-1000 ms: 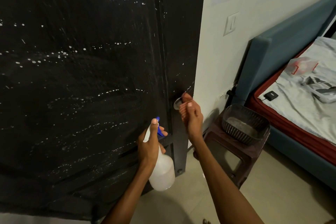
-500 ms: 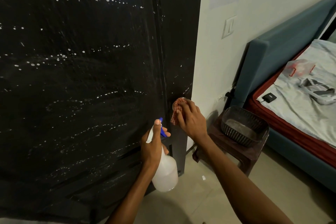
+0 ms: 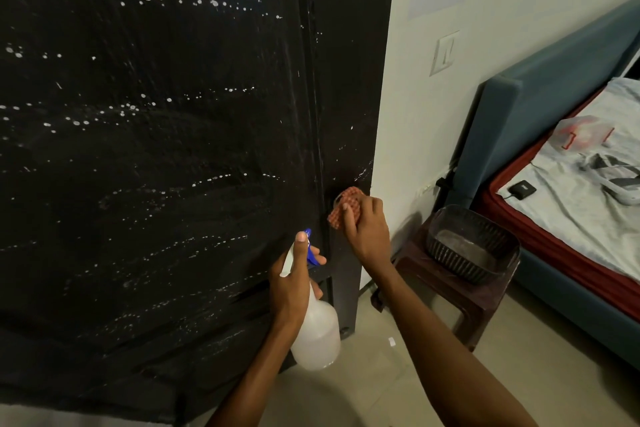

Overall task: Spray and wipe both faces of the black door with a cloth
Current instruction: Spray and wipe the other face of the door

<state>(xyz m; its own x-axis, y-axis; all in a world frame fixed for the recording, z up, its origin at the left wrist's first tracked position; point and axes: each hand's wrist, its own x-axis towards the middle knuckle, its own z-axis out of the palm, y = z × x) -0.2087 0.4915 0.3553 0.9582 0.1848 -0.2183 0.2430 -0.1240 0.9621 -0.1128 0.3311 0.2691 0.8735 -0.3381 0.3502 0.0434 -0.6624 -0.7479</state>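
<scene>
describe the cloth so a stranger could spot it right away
Find the tall black door and follow its right edge down. There the right hand presses a small orange checked cloth against it. It is the only patterned fabric near the door.

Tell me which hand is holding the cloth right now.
The right hand presses the red checked cloth against the black door; the left hand grips the spray bottle.

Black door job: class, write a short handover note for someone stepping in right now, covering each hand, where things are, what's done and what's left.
Left hand grips the spray bottle, held low by the door's edge.
Right hand presses the checked cloth on the door near its knob.
Done: this face is sprayed; droplets cover it.
Left: wipe the droplets off, then spray and wipe the other face, not in view.
</scene>
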